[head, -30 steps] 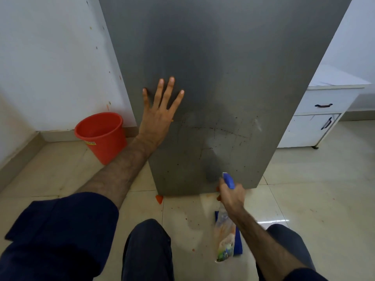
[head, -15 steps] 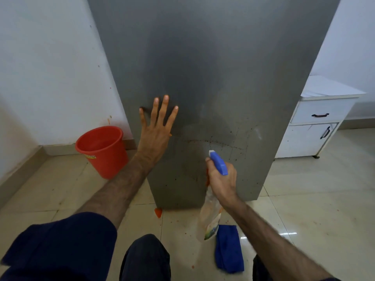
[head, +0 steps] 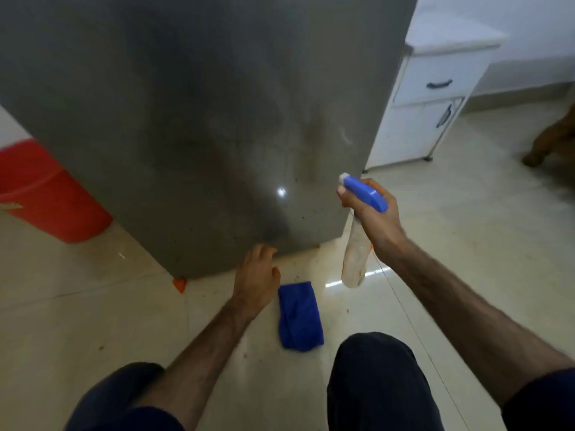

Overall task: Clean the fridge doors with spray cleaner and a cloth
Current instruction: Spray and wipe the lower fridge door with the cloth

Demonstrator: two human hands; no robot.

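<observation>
Fingers (head: 357, 202) of my right hand (head: 375, 222) are curling round the neck of the spray bottle (head: 354, 259), index finger sitting up front by the trigger under the blue head, white nozzle pointing at the fridge door (head: 202, 119) near its lower right corner. Bottle body is hanging down below my fist, clear plastic w/ orange-ish label, tilting a bit. Left hand (head: 256, 275) is reaching low toward the door's bottom edge, fingers bending loosely, holding nothing; can't tell if the tips are touching the door or just under it. Hands are staying well apart. Blue cloth (head: 300, 315) is lying folded on the floor (head: 451, 244) just right of my left wrist, btwn my two arms, not touching the fridge. Door surface is looking grey, smudgy, w/ dark specks & a brownish streak above the nozzle, plus a small bright glint. My knees in dark trousers are showing at the bottom. Red bucket (head: 46, 194) is standing left of the fridge, white cabinet (head: 429, 98) w/ dark handles to the right. Blurry brown shape at far right edge, can't make out what.
</observation>
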